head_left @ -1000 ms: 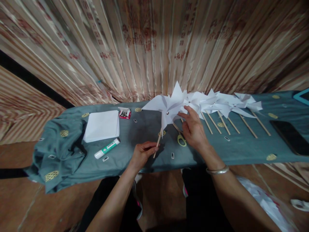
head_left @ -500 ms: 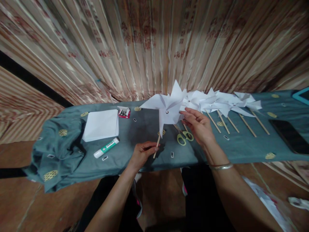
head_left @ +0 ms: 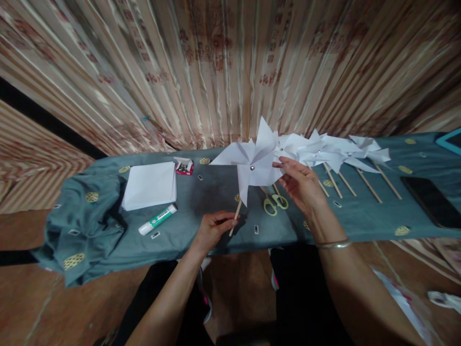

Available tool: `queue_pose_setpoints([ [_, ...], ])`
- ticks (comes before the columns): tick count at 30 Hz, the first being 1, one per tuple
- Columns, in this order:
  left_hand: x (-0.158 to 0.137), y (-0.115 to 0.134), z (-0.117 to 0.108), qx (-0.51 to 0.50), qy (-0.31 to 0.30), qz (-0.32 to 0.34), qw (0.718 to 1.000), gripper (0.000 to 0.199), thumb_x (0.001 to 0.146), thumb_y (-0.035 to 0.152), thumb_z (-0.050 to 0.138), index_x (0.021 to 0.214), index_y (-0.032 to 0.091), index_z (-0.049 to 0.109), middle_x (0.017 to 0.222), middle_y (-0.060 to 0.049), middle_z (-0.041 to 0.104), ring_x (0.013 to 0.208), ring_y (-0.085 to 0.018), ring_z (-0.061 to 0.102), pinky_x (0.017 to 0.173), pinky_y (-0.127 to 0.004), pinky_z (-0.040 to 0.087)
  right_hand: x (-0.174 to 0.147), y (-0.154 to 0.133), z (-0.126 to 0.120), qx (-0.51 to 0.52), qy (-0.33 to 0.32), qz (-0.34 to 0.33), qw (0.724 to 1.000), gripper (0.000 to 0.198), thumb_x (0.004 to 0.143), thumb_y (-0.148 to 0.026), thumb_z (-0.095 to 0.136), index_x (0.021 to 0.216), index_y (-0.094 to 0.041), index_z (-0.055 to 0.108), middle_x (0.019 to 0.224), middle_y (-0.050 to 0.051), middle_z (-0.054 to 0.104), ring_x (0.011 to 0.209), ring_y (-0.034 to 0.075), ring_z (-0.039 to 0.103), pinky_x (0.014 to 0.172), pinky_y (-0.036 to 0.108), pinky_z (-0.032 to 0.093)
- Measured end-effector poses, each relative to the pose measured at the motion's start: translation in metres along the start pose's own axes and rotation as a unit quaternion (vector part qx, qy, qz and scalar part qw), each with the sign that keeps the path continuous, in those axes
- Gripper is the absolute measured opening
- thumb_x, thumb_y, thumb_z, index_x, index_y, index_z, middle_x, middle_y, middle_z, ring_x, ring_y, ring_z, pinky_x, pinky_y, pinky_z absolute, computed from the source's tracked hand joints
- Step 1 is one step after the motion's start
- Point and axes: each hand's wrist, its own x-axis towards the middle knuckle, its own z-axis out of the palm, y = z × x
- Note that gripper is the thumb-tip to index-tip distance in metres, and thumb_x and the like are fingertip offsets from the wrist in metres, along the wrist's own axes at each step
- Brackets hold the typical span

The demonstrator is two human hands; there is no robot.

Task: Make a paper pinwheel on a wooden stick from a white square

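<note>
My left hand [head_left: 215, 229] pinches the wooden stick of a white paper pinwheel [head_left: 257, 175] low down, holding it up over the cloth-covered table. A shiny metal pin marks the pinwheel's centre. My right hand [head_left: 300, 185] is at the right-hand blade, its fingertips closed on the edge; the exact contact is partly hidden. Behind and to the right lie several finished-looking white pinwheels [head_left: 338, 151] in an overlapping row, their sticks pointing toward me. Below the held pinwheel are yellow-handled scissors [head_left: 270, 207], their blades partly covered.
On the left lie a stack of white paper [head_left: 150, 186], a glue stick [head_left: 157, 220] and a small red box of metal pins [head_left: 184, 166]. Rightward are a dark phone [head_left: 430, 202] and a blue-edged object [head_left: 450, 142]. Bunched grey-green cloth [head_left: 86, 211] covers the left end.
My right hand has moved slightly up and right along the blade's edge, its fingers drawing closer together. The pinwheel's head has shifted a little right. My left hand keeps its grip.
</note>
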Motion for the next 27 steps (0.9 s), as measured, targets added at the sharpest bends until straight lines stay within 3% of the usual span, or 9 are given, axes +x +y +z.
queue_pose_setpoints([
  [6,0.0,0.002,0.0,-0.017,0.001,0.003,1.0,0.025,0.067,0.036,0.083,0.084,0.018,0.083,0.085,-0.008,0.078,0.077,-0.018,0.067,0.074,-0.028,0.05,-0.009,0.008,0.016,0.05,-0.06,0.069,0.995,0.044,0.054,-0.031,0.094,0.093,-0.025,0.074,0.083,-0.002,0.076,0.067,0.012,0.068,0.058,0.022,0.059],
  [27,-0.001,-0.001,0.002,-0.006,0.014,0.021,1.0,0.025,0.068,0.036,0.082,0.085,0.018,0.083,0.083,-0.007,0.078,0.076,-0.019,0.067,0.071,-0.029,0.052,-0.019,0.022,0.039,0.079,-0.081,0.119,0.986,0.034,0.051,-0.026,0.095,0.076,-0.021,0.073,0.075,-0.001,0.076,0.063,0.01,0.069,0.058,0.017,0.06],
])
